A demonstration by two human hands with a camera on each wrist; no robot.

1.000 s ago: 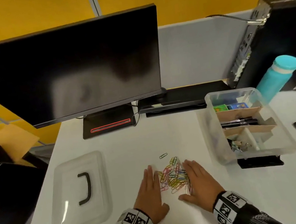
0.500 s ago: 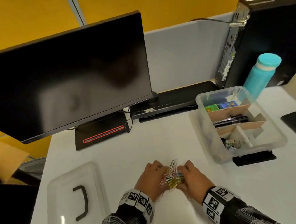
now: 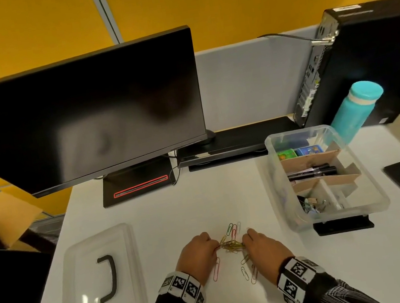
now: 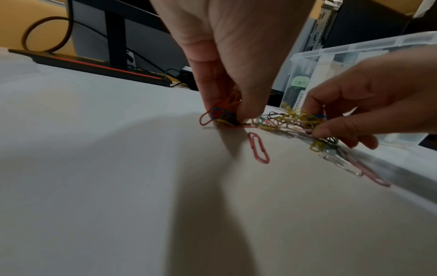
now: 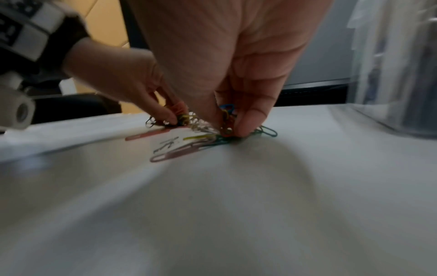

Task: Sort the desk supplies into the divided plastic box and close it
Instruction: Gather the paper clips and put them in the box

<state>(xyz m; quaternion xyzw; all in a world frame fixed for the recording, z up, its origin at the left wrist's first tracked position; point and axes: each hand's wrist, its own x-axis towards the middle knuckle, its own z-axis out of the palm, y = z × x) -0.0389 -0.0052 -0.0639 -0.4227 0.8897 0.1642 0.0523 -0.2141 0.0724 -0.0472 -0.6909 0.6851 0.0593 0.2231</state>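
A heap of paper clips [image 3: 232, 244] lies on the white desk [image 3: 176, 207] near its front edge, between the person's two hands. The clips are thin wire loops in mixed colours: yellow, pink, red, green, blue and some bare metal. Most are tangled into one low bunch; a few lie loose around it, among them a red clip [image 4: 258, 147] flat on the desk just in front of the bunch and a pink one [image 3: 216, 269] beside the left wrist.

The left hand [image 3: 197, 255] has its fingers curled down, thumb and fingertips pinching the left end of the bunch against the desk. The right hand [image 3: 264, 247] does the same at the right end, thumb and forefinger closed on several clips, a blue one [image 5: 226, 108] standing up between them.

The box [image 3: 373, 192], clear plastic and open, sits to the right and farther back, well apart from the heap. Brown card dividers [image 3: 310, 158] split it into compartments: small green and blue items at the back, black markers [image 3: 312, 172] in the middle, small dark bits at the front left. The front right compartment's contents cannot be made out. Its clear lid [image 3: 95, 293], with a black handle [image 3: 110, 278], lies flat on the desk to the left.
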